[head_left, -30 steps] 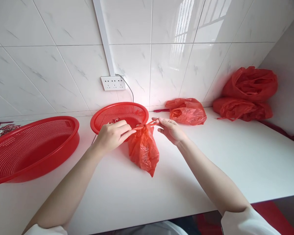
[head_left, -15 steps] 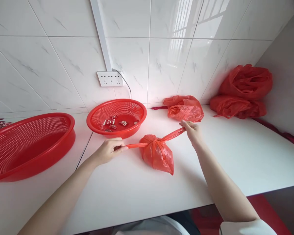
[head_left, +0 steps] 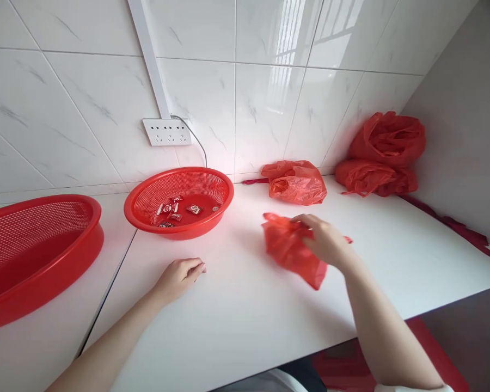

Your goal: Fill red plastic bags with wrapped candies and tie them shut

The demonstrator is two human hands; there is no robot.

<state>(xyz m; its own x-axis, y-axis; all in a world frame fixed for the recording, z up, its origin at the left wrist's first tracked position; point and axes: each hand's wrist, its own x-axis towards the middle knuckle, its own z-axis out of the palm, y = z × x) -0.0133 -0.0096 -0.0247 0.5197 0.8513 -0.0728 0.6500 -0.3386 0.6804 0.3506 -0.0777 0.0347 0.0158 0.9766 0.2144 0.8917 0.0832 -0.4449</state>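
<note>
A knotted red plastic bag (head_left: 288,247) is in the grip of my right hand (head_left: 324,239), which has its fingers round the top near the knot. The bag is slightly blurred, and its contents are hidden. My left hand (head_left: 182,277) is closed above the white tabletop, apart from the bag, with nothing showing in its fingers. Ahead of that hand stands a round red plastic basket (head_left: 179,231) with several small wrapped packets (head_left: 194,209) lying in it.
A larger red basket (head_left: 85,245) stands at the left. Crumpled red bags (head_left: 298,188) lie near the tiled wall, and more red bags (head_left: 386,141) are piled in the right corner. A power strip (head_left: 167,132) with a cable is on the wall. A seam crosses the white table (head_left: 237,337).
My left hand has let go of its bag handle and drawn back toward me. My right hand has moved from the other handle to the bag's top, and the bag has shifted right.
</note>
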